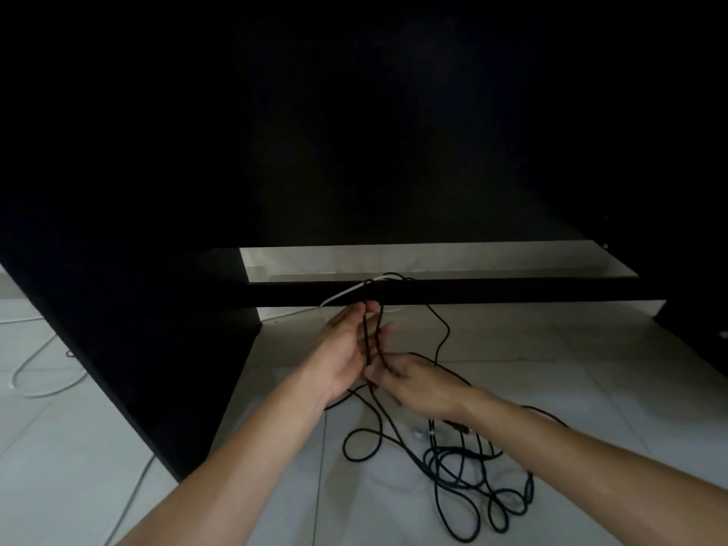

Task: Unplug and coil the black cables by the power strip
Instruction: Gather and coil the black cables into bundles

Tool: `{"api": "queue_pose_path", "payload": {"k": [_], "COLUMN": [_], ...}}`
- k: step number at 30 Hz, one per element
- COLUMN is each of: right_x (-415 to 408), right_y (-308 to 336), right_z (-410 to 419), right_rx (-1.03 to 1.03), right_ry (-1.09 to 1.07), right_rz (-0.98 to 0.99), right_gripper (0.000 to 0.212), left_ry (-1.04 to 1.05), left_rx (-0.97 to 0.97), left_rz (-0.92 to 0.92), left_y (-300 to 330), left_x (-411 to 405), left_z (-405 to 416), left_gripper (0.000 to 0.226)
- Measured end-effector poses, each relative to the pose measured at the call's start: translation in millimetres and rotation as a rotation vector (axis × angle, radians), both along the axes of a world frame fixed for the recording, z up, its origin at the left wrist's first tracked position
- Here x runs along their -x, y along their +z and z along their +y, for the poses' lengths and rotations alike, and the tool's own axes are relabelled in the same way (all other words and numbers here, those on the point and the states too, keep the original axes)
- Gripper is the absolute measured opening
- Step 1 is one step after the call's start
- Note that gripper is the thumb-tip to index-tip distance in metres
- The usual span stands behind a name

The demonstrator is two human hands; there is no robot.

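Black cable looped over flat left hand, right hand grip pinching it

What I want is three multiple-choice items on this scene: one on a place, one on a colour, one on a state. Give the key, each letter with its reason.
1. Where does the loose heap of black cable lie?
A. on the tiled floor
B. on a chair seat
C. across the left forearm

2. What colour is the cable at the far left?
A. red
B. white
C. black

3. In what state are the strands at the hands?
A. lying untouched
B. tied in a finished bundle
C. held up between the left hand and the right hand

Key: 1 A, the loops sprawl on the tiles beneath the right forearm. 2 B, it shows pale against the tiles. 3 C, the strands run along the left hand's straight fingers down to the right hand's pinch.
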State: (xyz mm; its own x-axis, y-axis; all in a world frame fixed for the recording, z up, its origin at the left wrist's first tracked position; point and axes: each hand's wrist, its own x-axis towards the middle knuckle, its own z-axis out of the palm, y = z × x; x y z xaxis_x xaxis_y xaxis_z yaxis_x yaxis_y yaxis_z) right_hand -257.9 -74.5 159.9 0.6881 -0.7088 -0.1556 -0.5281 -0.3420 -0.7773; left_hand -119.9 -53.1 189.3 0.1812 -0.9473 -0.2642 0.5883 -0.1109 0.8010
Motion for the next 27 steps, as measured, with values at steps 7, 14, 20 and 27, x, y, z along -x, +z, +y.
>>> {"api": "queue_pose_path", "payload": {"k": [7, 14, 20, 27], "right_x": [-3.9, 6.2, 45.1, 66.0], "right_y": [-4.1, -5.8, 2.4, 46.3], "right_z": [7.2, 8.6, -27.7, -69.3], "right_rx": [0.061, -0.179, -0.098, 0.212], "right_ry": [-0.026, 0.026, -0.016, -0.619], "right_rz": [-0.015, -0.033, 0.164, -0.013], "right_gripper": [0.024, 0.027, 0.025, 0.014], "left_ry": [-0.020, -0.009, 0.014, -0.143], "left_rx": [0.008, -0.008, -0.067, -0.109], "left_rz": [-0.138, -0.447, -0.642, -1.008], "left_y": [-3.8, -1.4, -9.7, -26.1], "left_x": [1.8, -2.3, -43.4, -35.2], "left_z": [1.3, -1.8, -0.5, 10.5], "left_gripper": [0.030, 0.039, 0.030, 0.032]}}
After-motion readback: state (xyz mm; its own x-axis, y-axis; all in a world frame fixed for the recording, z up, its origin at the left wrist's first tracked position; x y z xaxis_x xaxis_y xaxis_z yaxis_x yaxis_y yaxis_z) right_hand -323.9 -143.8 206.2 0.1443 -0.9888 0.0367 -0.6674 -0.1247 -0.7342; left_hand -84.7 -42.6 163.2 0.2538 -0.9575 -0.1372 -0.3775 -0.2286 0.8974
